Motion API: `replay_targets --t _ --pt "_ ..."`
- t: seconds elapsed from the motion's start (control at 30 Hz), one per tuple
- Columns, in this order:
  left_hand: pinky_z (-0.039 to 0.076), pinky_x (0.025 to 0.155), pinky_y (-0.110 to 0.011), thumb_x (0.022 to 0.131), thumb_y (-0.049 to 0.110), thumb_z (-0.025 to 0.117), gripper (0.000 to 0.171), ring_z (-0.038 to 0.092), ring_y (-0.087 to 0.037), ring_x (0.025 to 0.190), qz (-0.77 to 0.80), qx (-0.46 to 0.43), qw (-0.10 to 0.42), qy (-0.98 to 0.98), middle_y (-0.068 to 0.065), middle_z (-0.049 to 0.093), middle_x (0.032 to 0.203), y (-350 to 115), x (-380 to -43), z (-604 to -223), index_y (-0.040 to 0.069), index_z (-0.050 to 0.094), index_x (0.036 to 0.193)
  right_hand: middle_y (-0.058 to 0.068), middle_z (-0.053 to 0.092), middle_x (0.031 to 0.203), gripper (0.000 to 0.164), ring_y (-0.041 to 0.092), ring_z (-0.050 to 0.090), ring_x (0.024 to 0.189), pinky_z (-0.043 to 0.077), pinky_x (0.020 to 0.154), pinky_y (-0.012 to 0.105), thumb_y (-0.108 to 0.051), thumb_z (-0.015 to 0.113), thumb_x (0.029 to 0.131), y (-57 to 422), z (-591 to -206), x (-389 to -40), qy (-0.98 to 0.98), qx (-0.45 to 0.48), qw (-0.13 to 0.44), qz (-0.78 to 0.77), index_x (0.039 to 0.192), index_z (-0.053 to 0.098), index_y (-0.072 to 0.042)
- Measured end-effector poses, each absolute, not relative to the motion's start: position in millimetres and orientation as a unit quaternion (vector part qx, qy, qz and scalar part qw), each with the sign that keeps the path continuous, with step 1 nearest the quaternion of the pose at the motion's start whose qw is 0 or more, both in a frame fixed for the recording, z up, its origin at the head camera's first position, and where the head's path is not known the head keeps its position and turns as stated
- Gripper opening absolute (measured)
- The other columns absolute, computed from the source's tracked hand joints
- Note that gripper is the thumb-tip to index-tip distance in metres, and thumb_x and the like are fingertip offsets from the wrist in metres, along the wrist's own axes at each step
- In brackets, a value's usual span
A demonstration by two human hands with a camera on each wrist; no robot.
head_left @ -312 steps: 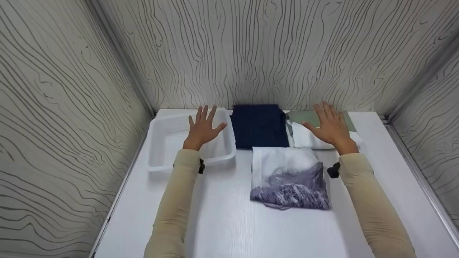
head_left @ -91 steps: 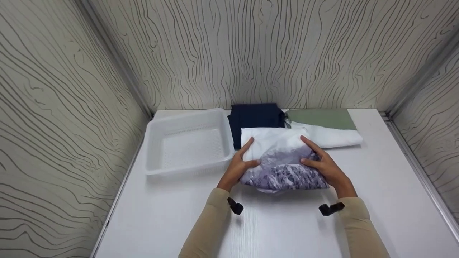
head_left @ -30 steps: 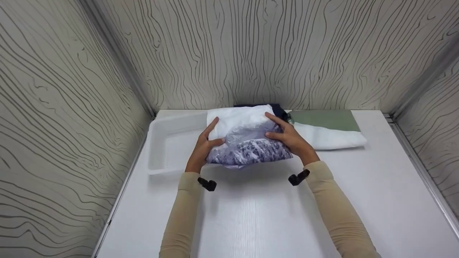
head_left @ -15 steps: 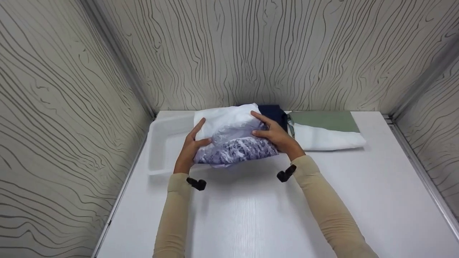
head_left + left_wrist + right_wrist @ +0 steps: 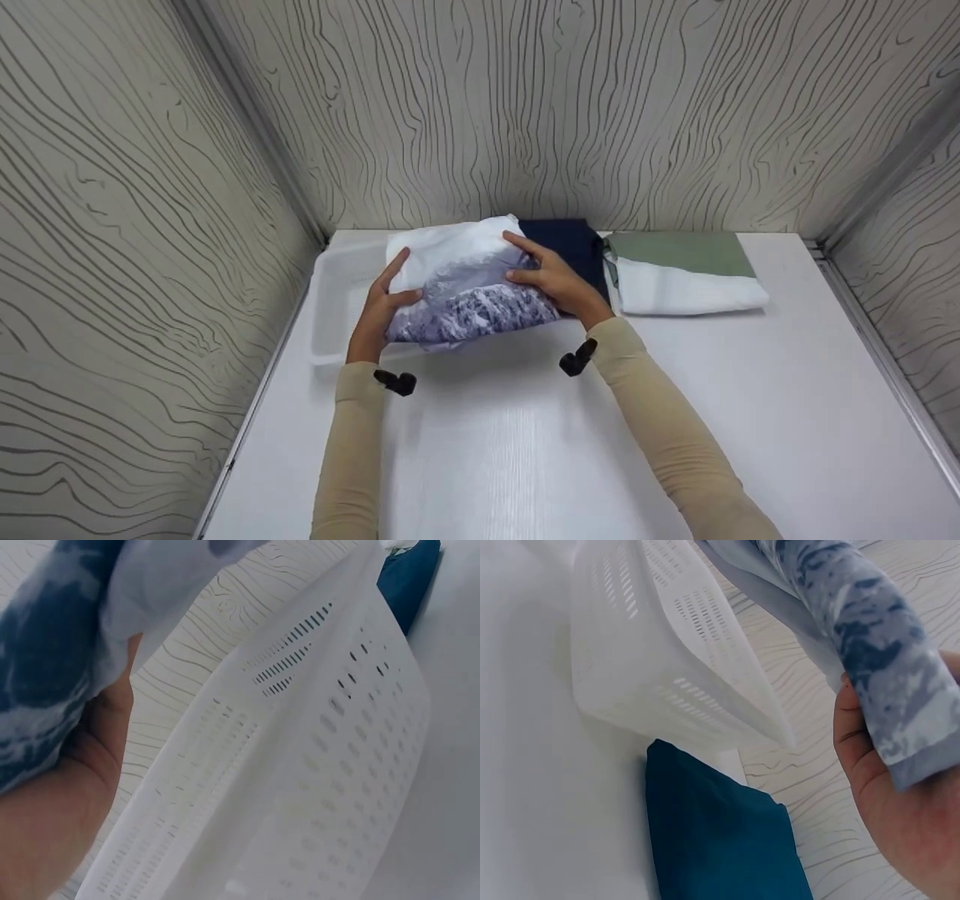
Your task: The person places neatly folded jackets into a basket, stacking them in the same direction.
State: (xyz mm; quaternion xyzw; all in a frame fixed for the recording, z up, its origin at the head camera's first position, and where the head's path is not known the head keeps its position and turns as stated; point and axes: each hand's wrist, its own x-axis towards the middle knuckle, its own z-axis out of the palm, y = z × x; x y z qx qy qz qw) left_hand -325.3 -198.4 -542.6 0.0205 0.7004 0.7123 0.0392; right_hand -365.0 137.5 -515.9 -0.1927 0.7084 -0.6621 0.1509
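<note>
A folded white garment with a purple-grey mountain print (image 5: 472, 289) is held up in both hands. My left hand (image 5: 379, 311) grips its left side, thumb on top and some fingers tucked beneath. On the opposite side my right hand (image 5: 555, 281) grips it the same way; in the right wrist view the fingers (image 5: 855, 735) curl under the fabric. The garment hangs over the right part of a white plastic basket (image 5: 330, 300) and hides much of it. Both wrist views show the perforated basket wall (image 5: 330, 787) below the raised cloth.
Right of the basket lies a folded navy garment (image 5: 570, 251), partly covered from view. Farther right are a folded green cloth (image 5: 682, 251) and a white folded piece (image 5: 690, 289) along the back wall. Everything stands on a white table (image 5: 480, 450) between patterned walls.
Earlier the printed garment lay on the table with both hands open. Both hands then lifted it, and it has moved left, from in front of the navy garment to over the basket.
</note>
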Motion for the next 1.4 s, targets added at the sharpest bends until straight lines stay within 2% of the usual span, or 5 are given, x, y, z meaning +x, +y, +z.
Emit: replay_targets --t 0.43,0.73,0.97,1.13,1.4 --pt "0.008 0.133 -0.062 0.094 0.009 0.076 0.083 0.000 -0.026 0.168 0.698 0.015 0.033 0.715 0.008 0.016 0.179 -227 -325 -538 0.037 0.041 0.164 0.002 0.020 0.179 0.077 0.024 0.012 0.167 0.031 0.128 0.041 -0.006 0.074 0.099 109 -514 -372 0.691 -0.191 0.166 -0.677 0.167 0.039 -0.020" --pt "0.008 0.135 -0.056 0.092 0.004 0.075 0.086 0.004 -0.025 0.168 0.690 -0.010 0.030 0.723 0.006 0.019 0.179 -246 -327 -539 0.030 0.040 0.166 0.004 0.013 0.180 0.076 0.026 0.008 0.167 0.048 0.104 0.021 -0.005 0.072 0.101 91 -519 -373 0.679 -0.191 0.184 -0.684 0.167 0.038 -0.020" --pt "0.009 0.135 -0.053 0.093 0.004 0.073 0.084 0.007 -0.024 0.168 0.683 -0.012 0.018 0.730 0.004 0.021 0.179 -256 -330 -540 0.028 0.040 0.166 0.004 0.015 0.180 0.076 0.027 0.022 0.162 0.052 0.095 0.022 0.000 0.070 0.099 79 -521 -377 0.671 -0.178 0.186 -0.695 0.166 0.041 -0.020" --pt "0.010 0.135 -0.054 0.096 0.005 0.073 0.079 0.008 -0.026 0.168 0.682 -0.022 0.010 0.731 0.004 0.024 0.178 -264 -331 -542 0.027 0.043 0.165 0.004 0.018 0.179 0.077 0.027 0.025 0.161 0.046 0.111 0.032 0.001 0.071 0.098 71 -522 -380 0.679 -0.181 0.183 -0.688 0.166 0.040 -0.020" --pt "0.003 0.135 -0.056 0.095 0.002 0.072 0.083 -0.006 -0.024 0.168 0.689 -0.028 0.049 0.723 0.010 0.017 0.179 -272 -326 -540 0.030 0.039 0.166 0.002 0.027 0.177 0.076 0.023 0.011 0.167 0.014 0.135 0.045 0.000 0.071 0.097 61 -526 -383 0.700 -0.173 0.164 -0.673 0.165 0.043 -0.018"
